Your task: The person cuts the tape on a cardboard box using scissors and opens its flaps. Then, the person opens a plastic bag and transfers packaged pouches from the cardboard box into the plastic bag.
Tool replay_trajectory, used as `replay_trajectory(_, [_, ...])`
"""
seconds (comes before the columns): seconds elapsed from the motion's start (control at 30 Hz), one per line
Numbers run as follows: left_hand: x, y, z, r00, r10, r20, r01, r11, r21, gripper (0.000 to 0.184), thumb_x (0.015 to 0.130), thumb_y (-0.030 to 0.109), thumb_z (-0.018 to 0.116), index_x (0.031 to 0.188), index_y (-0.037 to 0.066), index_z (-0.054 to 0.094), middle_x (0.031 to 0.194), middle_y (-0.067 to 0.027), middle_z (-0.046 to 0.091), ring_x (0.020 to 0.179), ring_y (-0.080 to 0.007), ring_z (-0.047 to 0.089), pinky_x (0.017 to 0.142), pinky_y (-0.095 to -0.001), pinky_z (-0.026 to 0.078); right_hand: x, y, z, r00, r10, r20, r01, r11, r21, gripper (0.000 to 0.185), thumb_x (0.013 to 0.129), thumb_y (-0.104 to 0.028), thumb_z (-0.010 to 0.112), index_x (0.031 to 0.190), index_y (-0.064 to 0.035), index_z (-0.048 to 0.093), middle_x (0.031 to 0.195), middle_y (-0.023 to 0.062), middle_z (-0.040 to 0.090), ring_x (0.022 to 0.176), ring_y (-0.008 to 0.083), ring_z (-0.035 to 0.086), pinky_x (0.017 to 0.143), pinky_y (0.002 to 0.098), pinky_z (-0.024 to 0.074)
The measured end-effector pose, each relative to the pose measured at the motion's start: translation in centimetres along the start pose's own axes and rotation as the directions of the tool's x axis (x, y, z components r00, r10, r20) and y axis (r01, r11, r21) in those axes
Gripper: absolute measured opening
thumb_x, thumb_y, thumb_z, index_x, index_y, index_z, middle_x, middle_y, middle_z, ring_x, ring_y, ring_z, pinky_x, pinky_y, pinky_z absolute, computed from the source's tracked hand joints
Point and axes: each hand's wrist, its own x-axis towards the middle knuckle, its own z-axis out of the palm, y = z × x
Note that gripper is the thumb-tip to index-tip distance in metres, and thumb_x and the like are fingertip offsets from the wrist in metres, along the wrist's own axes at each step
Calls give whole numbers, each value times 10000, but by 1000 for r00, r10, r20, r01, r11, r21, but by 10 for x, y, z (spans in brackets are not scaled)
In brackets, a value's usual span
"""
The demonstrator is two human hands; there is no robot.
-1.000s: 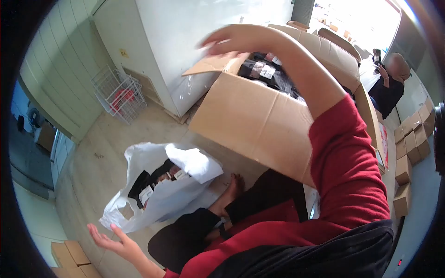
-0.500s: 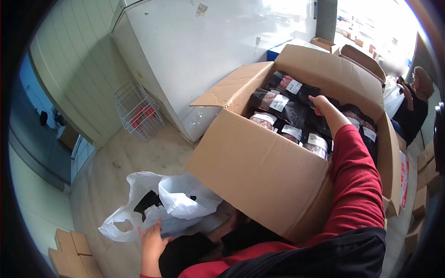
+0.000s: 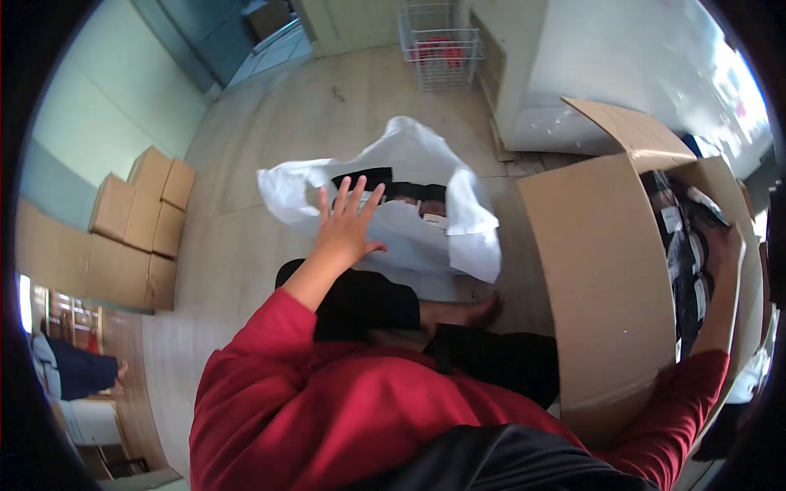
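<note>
"What's the biggest thing?"
"The big brown box (image 3: 606, 286), on the right of the frame. Black packs (image 3: 674, 219) are inside."
"And next?"
"The white bag (image 3: 473, 221), on the floor (image 3: 237, 245) in the middle. It has dark packs (image 3: 366, 177) in it."
"Then?"
"The wire basket (image 3: 446, 35), at the top, with something red in it."
"And the hands?"
"The left hand (image 3: 344, 227) is empty, fingers spread, at the bag's near side. The right hand (image 3: 721, 252) is in the box by a labelled pack (image 3: 706, 204). I can't tell if it grips it."
</note>
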Motion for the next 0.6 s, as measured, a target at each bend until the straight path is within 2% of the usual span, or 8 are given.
replay_trajectory(0.1, [-2,-16,30,986,-117,122,117,993,9,682,628,293,671,1226,152,375,1145,-105,463,1116,-307,382,949,-551,164,24,-58,-22,982,-122,146,70,944,321,253,851,-155,411,1009,32,475,971,105,528,869,190,550,828,288,438])
replay_trajectory(0.17, [-7,-22,45,946,101,307,-71,992,-107,397,690,211,596,1070,121,524,936,-82,556,921,-300,512,911,-547,232,-26,-106,2,982,-120,143,60,928,368,265,846,-158,424,1018,37,470,1025,116,521,904,190,547,864,295,421])
replay_trajectory(0.27, [-33,-10,32,936,232,264,-179,961,-210,230,706,146,535,925,98,586,846,-72,551,789,-280,542,862,-502,318,-101,-163,32,867,-305,394,196,936,294,323,815,-160,468,1081,23,454,1105,114,490,961,190,522,872,301,401])
replay_trajectory(0.3, [-39,-7,23,937,233,262,-174,958,-230,230,706,146,535,925,98,586,846,-72,551,789,-280,542,862,-502,318,-130,-179,48,843,-349,410,253,929,270,326,804,-156,472,1076,23,455,1090,113,492,951,189,520,861,299,402])
replay_trajectory(0.37, [-47,-4,6,781,190,595,-70,973,-219,379,707,254,601,1059,126,548,1044,-92,530,1002,-273,488,938,-497,239,-189,-207,86,791,-432,432,353,900,255,332,783,-147,481,1067,22,456,1060,110,497,932,187,517,839,297,402])
replay_trajectory(0.43, [-54,-10,7,866,258,429,-83,919,-385,401,724,280,589,1086,120,529,1075,-119,510,1018,-287,477,940,-465,258,-244,-221,136,734,-493,467,407,870,277,339,761,-138,489,1059,20,458,1030,107,502,912,184,514,817,294,402])
replay_trajectory(0.53, [-38,-20,2,994,47,97,65,452,-890,560,791,405,514,1179,12,416,1172,-177,440,1093,-279,427,912,-305,331,-320,-219,229,660,-533,528,395,845,359,351,729,-125,501,1045,18,460,985,103,509,883,180,510,785,291,403])
replay_trajectory(0.6, [-17,-32,0,955,-103,277,259,-161,-952,732,794,577,358,1278,39,254,1285,-128,320,1180,-246,312,975,-361,225,-368,-204,295,651,-495,576,305,865,398,359,707,-117,509,1037,17,461,955,100,514,864,178,507,763,288,404])
